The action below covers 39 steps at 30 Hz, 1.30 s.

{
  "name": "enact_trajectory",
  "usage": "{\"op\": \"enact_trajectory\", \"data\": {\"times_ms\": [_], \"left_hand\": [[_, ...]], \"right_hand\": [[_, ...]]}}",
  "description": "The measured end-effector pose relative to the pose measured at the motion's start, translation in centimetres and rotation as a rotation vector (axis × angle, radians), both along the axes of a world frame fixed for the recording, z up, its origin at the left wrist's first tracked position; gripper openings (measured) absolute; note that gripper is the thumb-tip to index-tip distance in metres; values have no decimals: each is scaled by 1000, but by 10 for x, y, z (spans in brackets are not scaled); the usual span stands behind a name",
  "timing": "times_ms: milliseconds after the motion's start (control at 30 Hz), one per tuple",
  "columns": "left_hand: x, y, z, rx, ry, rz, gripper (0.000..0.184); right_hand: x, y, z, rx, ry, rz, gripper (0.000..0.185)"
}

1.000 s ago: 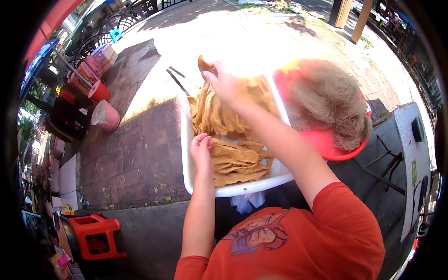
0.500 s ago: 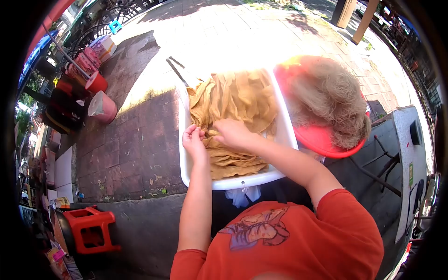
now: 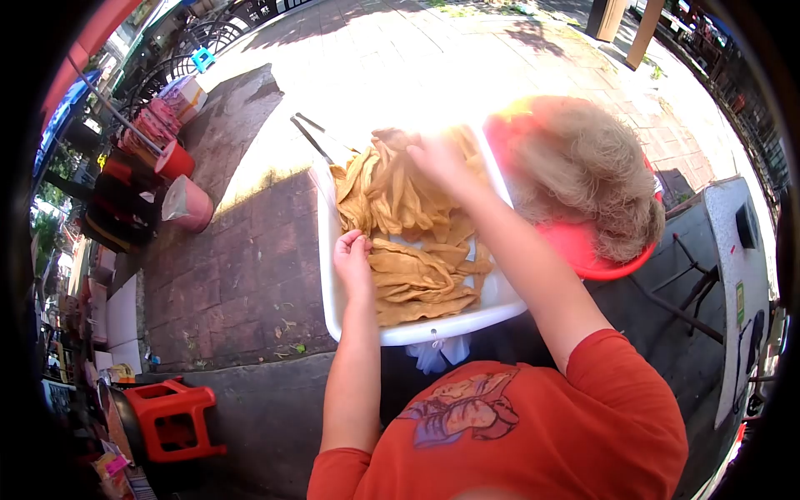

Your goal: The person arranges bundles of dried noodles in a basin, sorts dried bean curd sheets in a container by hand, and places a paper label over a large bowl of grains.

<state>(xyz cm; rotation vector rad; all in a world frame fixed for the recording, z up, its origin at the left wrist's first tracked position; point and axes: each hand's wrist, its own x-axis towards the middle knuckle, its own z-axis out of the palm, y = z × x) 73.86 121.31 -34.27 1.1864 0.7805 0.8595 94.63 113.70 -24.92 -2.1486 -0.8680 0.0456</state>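
Long golden-brown strips (image 3: 417, 287) lie in rows in a white tub (image 3: 433, 332) in front of me. My left hand (image 3: 353, 248) is at the tub's left side, its fingers pinched on the end of a strip in the near row. My right hand (image 3: 435, 154) is over the far row, with a brown strip (image 3: 392, 137) between its fingers; glare washes out part of this hand. Dark-handled tongs (image 3: 312, 137) lean out over the tub's far left corner.
A red basin (image 3: 590, 265) with a heap of pale thin strands (image 3: 583, 175) stands right of the tub. At the far right is a grey table (image 3: 733, 275). A red stool (image 3: 171, 417) stands at lower left, and a pink bucket (image 3: 188, 205) at upper left.
My right hand has come down from the far row to the near row beside my left hand, then gone back up over the far row. My left hand has stayed at the tub's left side.
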Motion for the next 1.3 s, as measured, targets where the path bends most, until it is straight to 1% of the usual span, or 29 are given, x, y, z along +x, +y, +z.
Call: {"op": "enact_trajectory", "data": {"times_ms": [33, 100, 133, 233, 300, 367, 433, 500, 533, 600, 633, 700, 800, 833, 867, 933, 967, 1000, 1033, 1100, 1167, 1200, 1233, 1267, 1300], "left_hand": [[0, -1, -1, 2, 7, -6, 12], [1, 1, -4, 9, 18, -22, 12], [2, 4, -5, 8, 15, 13, 12], [0, 8, -6, -9, -15, 142, 12], [2, 8, -3, -28, -64, 243, 11], [2, 6, 1, 29, -99, 261, 11], [2, 4, 1, 74, -111, 282, 11], [2, 5, 2, 109, -100, 310, 12], [1, 5, 4, 119, -82, 310, 11], [-1, 3, 7, 140, -41, 308, 10], [-2, 3, 6, 143, -47, 310, 10], [-1, 4, 5, 147, -69, 310, 10], [2, 4, 7, 164, -61, 295, 11], [1, 4, 6, 176, -62, 289, 12], [1, 2, 10, 162, -38, 280, 12], [1, -3, 13, 149, -42, 197, 15], [1, -4, 14, 147, -44, 153, 16], [1, 0, 3, 147, 4, 21, 22], [2, 0, -2, 171, 60, -150, 25], [5, -8, -11, 216, 170, -496, 30], [1, -13, -28, 398, 389, -832, 45], [-2, -12, -39, 634, 618, -940, 53], [-6, -22, -14, 841, 758, -965, 55], [-6, -24, -8, 803, 772, -973, 55], [-6, -25, -4, 764, 787, -980, 55]], "right_hand": [[10, 6, -14, -107, -7, -41, 19], [16, 12, -28, -148, -17, -97, 19], [21, 16, -34, -167, -25, -125, 19], [-3, 6, -27, 94, -293, -83, 18], [-44, -10, -3, 425, -461, 9, 13], [-75, -11, -26, 377, -276, 353, 10], [-104, -12, -56, -87, -142, 584, 12], [-120, -9, -103, -222, -226, 537, 14], [-121, -7, -111, -218, -244, 510, 14], [-123, -9, -108, -208, -274, 456, 15], [-114, -7, -106, -256, -186, 531, 19], [-107, -13, -82, -228, 31, 557, 15], [-95, -30, -49, -17, 158, 528, 13], [-89, -33, -37, 124, 149, 505, 12], [-82, -34, -21, 211, 265, 455, 13], [-65, -34, 14, 407, 231, 357, 17], [-57, -31, 31, 563, 164, 296, 19], [-54, -29, 52, 716, 90, 202, 25], [-50, -33, 71, 738, 124, 210, 33], [-41, -25, 83, 900, -7, 183, 30], [-25, -20, 59, 712, -186, 199, 24], [-17, -18, 38, 618, -274, 206, 22], [-7, -18, 8, 424, -319, 285, 19], [1, -20, -19, 227, -361, 362, 18], [4, -25, -36, 210, -363, 392, 18]]}}
